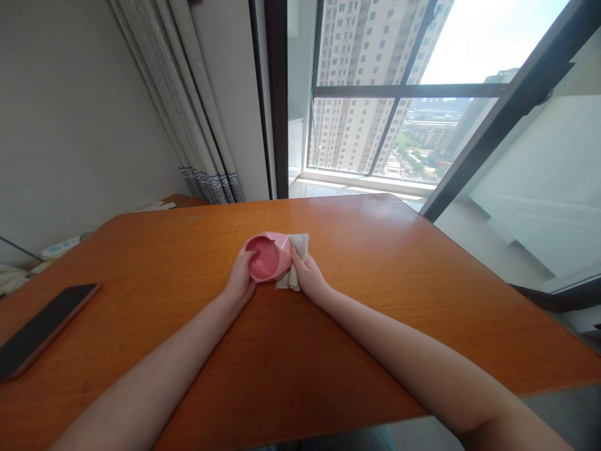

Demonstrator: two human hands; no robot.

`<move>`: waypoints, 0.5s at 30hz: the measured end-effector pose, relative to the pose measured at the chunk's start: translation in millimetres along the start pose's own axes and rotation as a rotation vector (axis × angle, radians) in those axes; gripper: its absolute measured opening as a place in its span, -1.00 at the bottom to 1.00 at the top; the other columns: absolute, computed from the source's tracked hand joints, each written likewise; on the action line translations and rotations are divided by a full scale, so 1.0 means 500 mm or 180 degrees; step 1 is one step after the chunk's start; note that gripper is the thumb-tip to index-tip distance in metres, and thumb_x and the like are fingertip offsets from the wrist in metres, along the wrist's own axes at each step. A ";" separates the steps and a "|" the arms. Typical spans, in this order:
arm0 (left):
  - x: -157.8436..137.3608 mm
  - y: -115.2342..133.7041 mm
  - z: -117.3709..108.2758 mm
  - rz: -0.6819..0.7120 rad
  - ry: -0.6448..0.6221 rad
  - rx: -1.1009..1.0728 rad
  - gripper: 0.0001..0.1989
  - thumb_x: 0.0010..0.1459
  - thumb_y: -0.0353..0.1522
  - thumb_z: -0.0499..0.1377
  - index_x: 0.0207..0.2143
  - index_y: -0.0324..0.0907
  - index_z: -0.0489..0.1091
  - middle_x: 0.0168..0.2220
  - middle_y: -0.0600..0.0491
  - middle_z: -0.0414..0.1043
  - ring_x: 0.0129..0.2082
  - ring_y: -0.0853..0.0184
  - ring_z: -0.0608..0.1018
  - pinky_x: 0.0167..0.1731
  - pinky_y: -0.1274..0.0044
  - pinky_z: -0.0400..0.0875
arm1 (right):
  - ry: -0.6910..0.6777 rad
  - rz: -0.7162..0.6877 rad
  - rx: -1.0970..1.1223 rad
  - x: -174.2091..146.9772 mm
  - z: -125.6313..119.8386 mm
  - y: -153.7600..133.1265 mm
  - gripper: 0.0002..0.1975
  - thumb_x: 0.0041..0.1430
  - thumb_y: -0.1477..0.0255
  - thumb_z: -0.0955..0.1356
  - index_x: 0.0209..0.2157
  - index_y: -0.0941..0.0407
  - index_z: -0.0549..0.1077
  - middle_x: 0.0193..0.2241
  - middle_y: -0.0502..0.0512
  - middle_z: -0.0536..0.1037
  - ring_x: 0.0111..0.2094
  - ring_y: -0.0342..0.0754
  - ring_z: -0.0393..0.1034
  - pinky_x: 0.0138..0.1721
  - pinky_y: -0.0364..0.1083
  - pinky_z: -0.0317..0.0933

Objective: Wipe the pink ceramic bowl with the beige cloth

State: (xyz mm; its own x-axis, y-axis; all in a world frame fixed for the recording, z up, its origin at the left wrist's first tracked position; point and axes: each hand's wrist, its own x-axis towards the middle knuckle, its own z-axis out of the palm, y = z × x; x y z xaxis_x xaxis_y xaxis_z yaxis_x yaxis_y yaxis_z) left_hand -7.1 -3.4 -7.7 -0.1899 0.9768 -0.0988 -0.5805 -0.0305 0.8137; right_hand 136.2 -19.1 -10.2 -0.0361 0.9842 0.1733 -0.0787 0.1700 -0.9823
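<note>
pink pot (283, 252) is held between the hands, mid-worktop (385, 269), well in from the near edge, mouth turned to the left, long axis unclear. the left hand (241, 275) is clamped on its rim, thumb inside; the right hand (310, 277) grips a pale cloth (299, 242) against its right side. no writing is readable.
</note>
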 end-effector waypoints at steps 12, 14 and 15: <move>-0.009 0.017 0.010 -0.0371 0.0111 -0.0493 -0.83 0.05 -0.34 0.11 -0.34 -0.23 0.42 -0.40 0.03 0.50 -0.43 0.36 0.51 -0.36 0.53 0.40 | 0.0099 0.0035 -0.1443 0.043 -0.048 0.016 -0.70 0.07 0.14 0.32 -0.39 0.08 0.52 -0.35 0.13 0.54 -0.11 0.12 0.37 0.07 0.13 0.08; -0.007 0.007 0.009 -0.0353 0.0020 -0.0418 -0.79 0.07 -0.32 0.13 -0.25 -0.23 0.42 -0.29 0.00 0.51 -0.31 0.34 0.52 -0.24 0.52 0.40 | 0.0645 -0.0344 -0.1507 0.044 -0.057 0.010 -0.63 0.10 0.18 0.30 -0.13 0.09 0.46 -0.13 0.19 0.46 0.02 0.11 0.26 0.13 0.14 -0.01; -0.007 0.002 0.009 -0.0297 -0.0063 -0.0364 -0.77 0.08 -0.32 0.14 -0.21 -0.22 0.41 -0.23 -0.01 0.51 -0.24 0.33 0.51 -0.18 0.51 0.39 | 0.0820 -0.0619 -0.1445 0.041 -0.060 0.002 -0.56 0.14 0.20 0.26 0.02 0.09 0.37 -0.01 0.21 0.39 0.08 0.09 0.20 0.16 0.13 -0.04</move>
State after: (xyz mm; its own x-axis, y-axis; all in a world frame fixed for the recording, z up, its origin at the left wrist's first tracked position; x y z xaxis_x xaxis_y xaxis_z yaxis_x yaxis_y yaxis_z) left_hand -3.6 -5.7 -4.0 -0.1160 0.9805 -0.1588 -0.6816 0.0377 0.7307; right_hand 165.1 2.7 -10.1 0.1856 0.9030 0.3874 0.3794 0.2978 -0.8760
